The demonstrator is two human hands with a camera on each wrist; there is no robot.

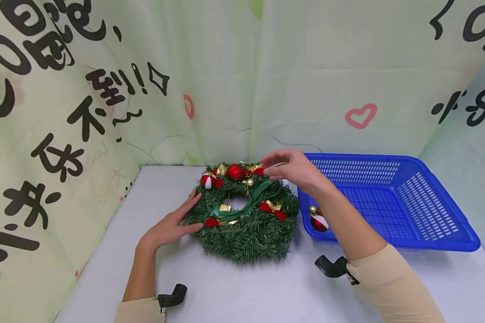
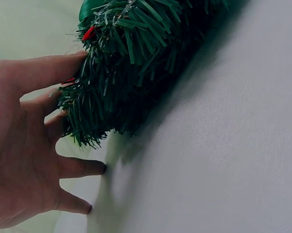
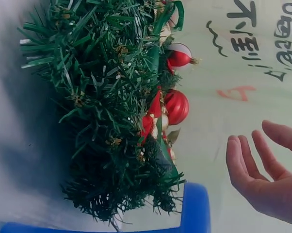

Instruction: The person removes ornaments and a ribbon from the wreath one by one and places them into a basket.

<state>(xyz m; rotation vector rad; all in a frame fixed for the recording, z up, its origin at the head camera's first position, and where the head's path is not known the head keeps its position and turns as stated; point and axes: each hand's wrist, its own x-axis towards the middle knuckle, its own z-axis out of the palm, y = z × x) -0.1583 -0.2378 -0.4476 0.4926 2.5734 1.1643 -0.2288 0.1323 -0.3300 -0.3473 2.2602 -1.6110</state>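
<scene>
A green Christmas wreath (image 1: pixel 246 242) lies on the white table, trimmed with red and gold bows (image 1: pixel 273 208), a shiny red ball (image 1: pixel 236 172) and a red-and-white ball (image 1: pixel 208 181). A green ribbon (image 1: pixel 250 204) crosses its centre hole. My left hand (image 1: pixel 171 228) rests against the wreath's left edge with fingers spread; in the left wrist view the thumb (image 2: pixel 54 73) lies along the needles. Above the wreath's upper right side hovers my right hand (image 1: pixel 292 169), fingers loosely bent. The right wrist view shows that hand (image 3: pixel 267 174) apart from the wreath, with nothing in it.
A blue plastic basket (image 1: pixel 440 244) stands right of the wreath, beneath my right forearm. Inside its left end sit a red-and-white ball (image 1: pixel 319 223) and small gold balls (image 1: pixel 313 209). A printed curtain (image 1: pixel 307 80) hangs behind the table (image 1: pixel 242 291).
</scene>
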